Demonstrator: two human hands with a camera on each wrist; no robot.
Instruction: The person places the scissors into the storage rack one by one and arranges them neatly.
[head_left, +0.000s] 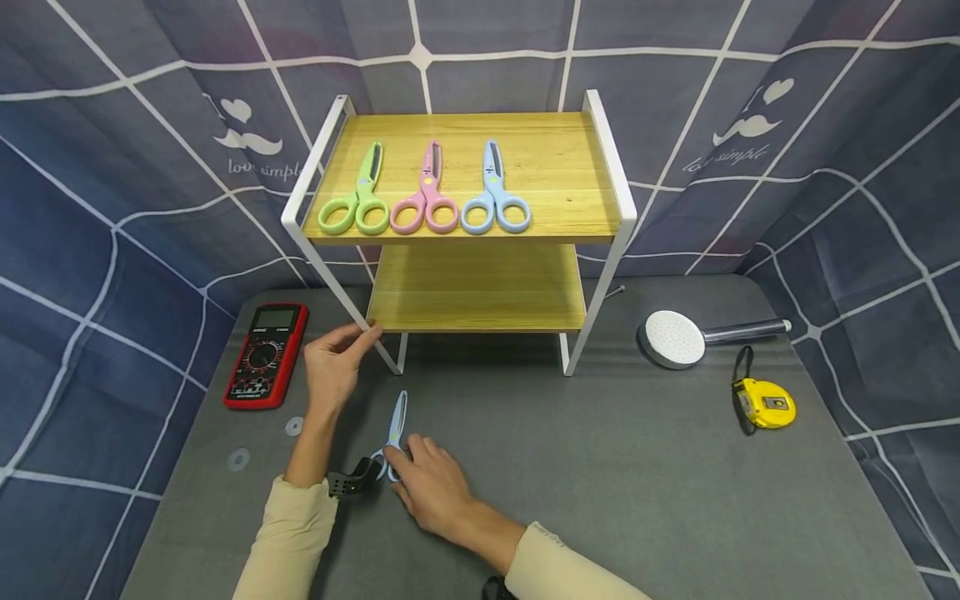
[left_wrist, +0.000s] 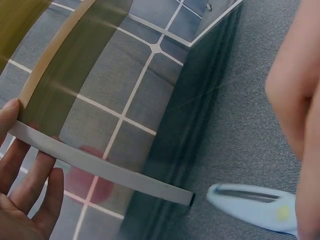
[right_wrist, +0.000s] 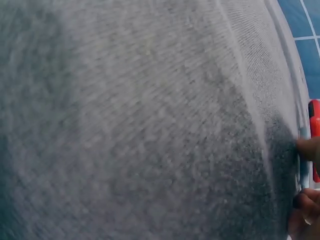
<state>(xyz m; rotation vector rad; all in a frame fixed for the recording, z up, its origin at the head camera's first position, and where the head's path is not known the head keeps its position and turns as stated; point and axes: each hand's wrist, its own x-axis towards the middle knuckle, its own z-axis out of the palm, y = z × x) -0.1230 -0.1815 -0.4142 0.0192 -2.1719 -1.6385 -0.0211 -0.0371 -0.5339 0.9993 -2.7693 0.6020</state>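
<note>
A two-tier shelf rack (head_left: pixel 480 287) with wooden boards and a white frame stands on the table. My left hand (head_left: pixel 335 367) grips its front left leg beside the lower board; in the left wrist view the thumb and fingers lie around the white bar (left_wrist: pixel 105 170). Light blue scissors (head_left: pixel 398 417) lie on the table before the rack, blades pointing away from me. My right hand (head_left: pixel 435 487) pinches them by the handles, which it partly covers. On the top board rest green scissors (head_left: pixel 365 187), pink scissors (head_left: pixel 430 183) and another light blue pair (head_left: pixel 492 185).
Left of the rack lies a red multimeter (head_left: pixel 264 354), with two clear discs (head_left: pixel 295 426) nearer me. A shower head (head_left: pixel 675 340) and a yellow tape measure (head_left: pixel 768 403) lie at the right. Behind hangs a blue-grey checked curtain (head_left: pixel 495 83).
</note>
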